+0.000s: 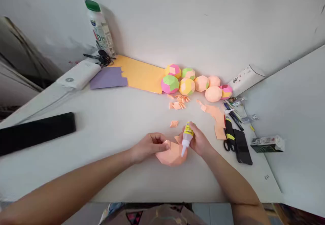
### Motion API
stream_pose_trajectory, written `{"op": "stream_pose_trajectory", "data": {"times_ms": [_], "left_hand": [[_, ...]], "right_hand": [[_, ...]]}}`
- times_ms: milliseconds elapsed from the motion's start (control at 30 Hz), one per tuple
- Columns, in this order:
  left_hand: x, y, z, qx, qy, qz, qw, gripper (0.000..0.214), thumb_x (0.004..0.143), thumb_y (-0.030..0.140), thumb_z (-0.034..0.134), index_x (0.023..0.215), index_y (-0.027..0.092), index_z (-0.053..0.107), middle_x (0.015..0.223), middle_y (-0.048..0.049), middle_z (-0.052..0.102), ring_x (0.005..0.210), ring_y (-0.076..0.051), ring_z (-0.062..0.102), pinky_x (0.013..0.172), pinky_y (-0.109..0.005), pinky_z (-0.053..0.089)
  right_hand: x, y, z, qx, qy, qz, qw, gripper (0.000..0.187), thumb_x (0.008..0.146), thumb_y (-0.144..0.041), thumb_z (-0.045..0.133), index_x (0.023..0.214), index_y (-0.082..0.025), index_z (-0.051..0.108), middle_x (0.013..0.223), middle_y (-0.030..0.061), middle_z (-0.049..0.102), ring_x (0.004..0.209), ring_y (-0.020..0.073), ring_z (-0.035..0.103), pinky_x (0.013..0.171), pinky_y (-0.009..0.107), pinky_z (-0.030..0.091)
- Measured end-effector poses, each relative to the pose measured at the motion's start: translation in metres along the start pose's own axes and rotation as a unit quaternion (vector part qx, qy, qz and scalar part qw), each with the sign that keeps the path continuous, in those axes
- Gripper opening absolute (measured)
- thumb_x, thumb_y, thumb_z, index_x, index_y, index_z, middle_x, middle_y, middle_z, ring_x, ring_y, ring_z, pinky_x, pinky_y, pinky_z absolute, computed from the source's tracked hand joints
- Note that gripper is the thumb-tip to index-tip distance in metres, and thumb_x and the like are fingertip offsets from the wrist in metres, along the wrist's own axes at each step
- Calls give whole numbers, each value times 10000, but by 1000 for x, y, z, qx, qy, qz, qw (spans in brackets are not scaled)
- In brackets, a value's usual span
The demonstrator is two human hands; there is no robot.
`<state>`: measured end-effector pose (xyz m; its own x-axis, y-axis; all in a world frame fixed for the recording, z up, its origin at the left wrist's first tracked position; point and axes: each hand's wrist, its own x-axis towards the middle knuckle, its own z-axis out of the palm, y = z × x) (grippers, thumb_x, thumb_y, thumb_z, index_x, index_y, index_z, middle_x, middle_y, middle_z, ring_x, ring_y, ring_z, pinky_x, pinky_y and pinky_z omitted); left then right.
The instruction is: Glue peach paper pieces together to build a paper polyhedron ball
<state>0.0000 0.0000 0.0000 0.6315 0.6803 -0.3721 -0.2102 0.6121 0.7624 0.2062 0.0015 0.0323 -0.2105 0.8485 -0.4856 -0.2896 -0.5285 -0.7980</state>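
Note:
A partly built peach paper ball (pixel 170 157) sits at the table's front middle, with an open gap and raised flaps on top. My left hand (pixel 152 146) pinches its left upper edge between thumb and fingers. Closed around a small glue bottle (pixel 188 134) with a yellow label is my right hand (pixel 199 139). The bottle's white nozzle points down over the ball's right side; whether it touches the paper I cannot tell. Just beyond lies a folded peach paper piece (pixel 174 124), and behind that a pile of similar folded pieces (pixel 179 102).
Several finished paper balls (pixel 187 86) line the wall. Peach paper scraps (pixel 215 115), scissors (pixel 229 145), a cutter (pixel 230 128) and a black phone (pixel 243 147) lie right. Orange sheet (pixel 143 74), purple sheet (pixel 109 77), a white bottle (pixel 101 32) and a long black object (pixel 38 132) are left.

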Motion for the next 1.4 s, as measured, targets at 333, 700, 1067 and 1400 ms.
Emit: {"op": "stream_pose_trajectory", "data": {"times_ms": [333,700,1067,1400], "left_hand": [[-1,2,-2,-2,-46,-8,999,244,690,345,770,713,134,649,696,1,639,632,-112,558,596,-228,411],[0,2,-7,-10,-82,-14,996,224,723,343,741,754,133,669,746,-19,632,644,-120,544,604,-237,404],[0,2,-8,-16,-85,-20,996,208,727,332,741,751,135,678,740,-21,643,644,-120,549,614,-239,410],[1,0,-10,-32,-81,-14,996,221,702,337,762,790,144,701,781,-30,663,677,-129,569,644,-247,426]], "right_hand": [[-11,-6,1,4,7,-175,984,397,875,-586,474,854,-213,611,727,30,702,658,160,614,560,248,444],[-24,-2,4,-102,-80,-299,946,211,891,-428,552,1011,-255,571,927,50,679,728,190,614,609,338,479],[-24,-2,2,-156,-79,-315,933,198,875,-401,585,1012,-259,569,943,59,679,898,236,640,717,383,508],[-22,-7,-2,-155,-81,-308,935,205,858,-394,600,999,-247,583,955,63,676,908,235,632,736,390,505]]}}
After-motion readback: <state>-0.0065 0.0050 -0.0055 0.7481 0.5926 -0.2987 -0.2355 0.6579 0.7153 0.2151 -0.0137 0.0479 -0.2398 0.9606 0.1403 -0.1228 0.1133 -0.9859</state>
